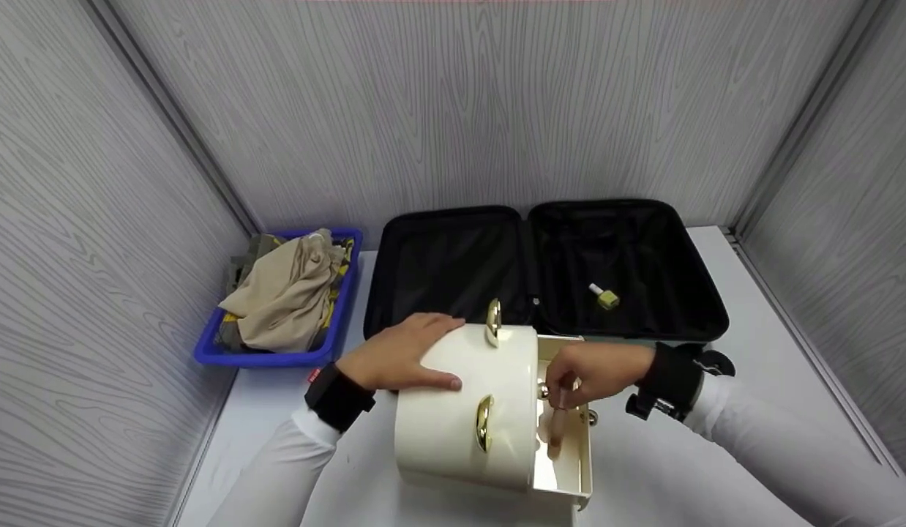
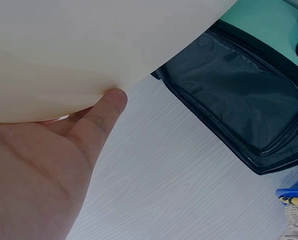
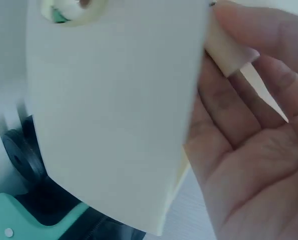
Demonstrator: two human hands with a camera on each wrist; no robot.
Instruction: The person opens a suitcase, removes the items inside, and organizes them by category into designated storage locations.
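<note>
Cream-coloured and glossy, a small case (image 1: 464,410) with gold handles stands on the near part of the white table (image 1: 716,468). The left hand (image 1: 402,355) rests flat on its top left, fingers straight. The right hand (image 1: 596,373) reaches into the case's open right side, fingertips pinching a slim pinkish tube (image 1: 559,424) held upright there. Beyond lies an open black suitcase (image 1: 544,267) with a small yellow-green bottle (image 1: 605,296) in its right half. At far left sits a blue bin (image 1: 281,357) of clothes (image 1: 288,293).
</note>
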